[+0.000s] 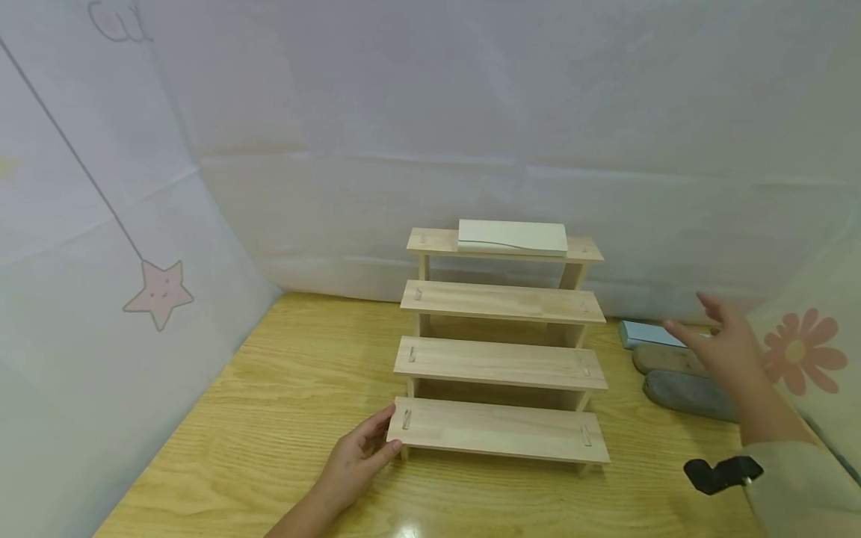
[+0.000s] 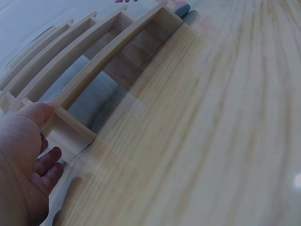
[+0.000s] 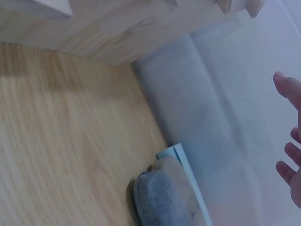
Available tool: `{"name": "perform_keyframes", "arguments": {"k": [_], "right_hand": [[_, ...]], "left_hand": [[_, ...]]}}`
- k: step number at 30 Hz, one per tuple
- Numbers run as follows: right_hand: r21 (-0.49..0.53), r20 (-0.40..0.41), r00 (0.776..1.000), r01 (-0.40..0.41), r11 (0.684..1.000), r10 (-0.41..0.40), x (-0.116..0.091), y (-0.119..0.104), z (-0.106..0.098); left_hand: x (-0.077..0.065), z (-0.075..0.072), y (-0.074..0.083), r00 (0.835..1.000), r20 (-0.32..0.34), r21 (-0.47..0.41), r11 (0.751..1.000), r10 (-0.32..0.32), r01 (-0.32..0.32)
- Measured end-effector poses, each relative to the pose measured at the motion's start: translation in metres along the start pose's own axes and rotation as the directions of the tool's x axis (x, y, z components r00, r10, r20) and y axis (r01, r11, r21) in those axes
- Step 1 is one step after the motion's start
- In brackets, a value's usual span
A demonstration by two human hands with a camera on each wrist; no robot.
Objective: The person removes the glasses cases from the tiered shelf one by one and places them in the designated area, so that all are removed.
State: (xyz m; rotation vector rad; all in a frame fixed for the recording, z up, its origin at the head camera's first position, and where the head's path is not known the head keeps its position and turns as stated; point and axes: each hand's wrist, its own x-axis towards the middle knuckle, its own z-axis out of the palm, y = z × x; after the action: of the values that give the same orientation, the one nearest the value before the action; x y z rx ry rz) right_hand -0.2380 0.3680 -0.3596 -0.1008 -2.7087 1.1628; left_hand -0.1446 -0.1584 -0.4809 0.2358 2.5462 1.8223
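A stepped wooden display rack [image 1: 498,363] with several tiers stands on the table. At the left end of its lowest step is my left hand [image 1: 356,457]; thumb and fingers grip the step's corner, the thumb at its front edge. A white, flap-fronted case [image 1: 513,236] lies on the top step. My right hand [image 1: 726,344] is raised at the right, fingers spread and nothing in them. Below and behind it lie a light blue case [image 1: 649,334], a brown case [image 1: 666,359] and a grey case [image 1: 689,394], partly covered by the hand and forearm in the head view.
White cloth [image 1: 363,187] hangs behind the table and along both sides, printed with a star [image 1: 160,293] and a flower [image 1: 803,351]. The wood-grain table [image 1: 282,388] extends left of the rack. A black strap [image 1: 723,474] shows near the right sleeve.
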Motion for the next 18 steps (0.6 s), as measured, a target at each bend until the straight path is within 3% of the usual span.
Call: {"name": "perform_keyframes", "arguments": {"k": [18], "right_hand": [[-0.044,0.003,0.996,0.090,0.995,-0.090,0.022,-0.053,0.002]], "left_hand": [[-0.001,0.000,0.000,1.000,-0.002,0.022,1.000,0.018,-0.018]]}}
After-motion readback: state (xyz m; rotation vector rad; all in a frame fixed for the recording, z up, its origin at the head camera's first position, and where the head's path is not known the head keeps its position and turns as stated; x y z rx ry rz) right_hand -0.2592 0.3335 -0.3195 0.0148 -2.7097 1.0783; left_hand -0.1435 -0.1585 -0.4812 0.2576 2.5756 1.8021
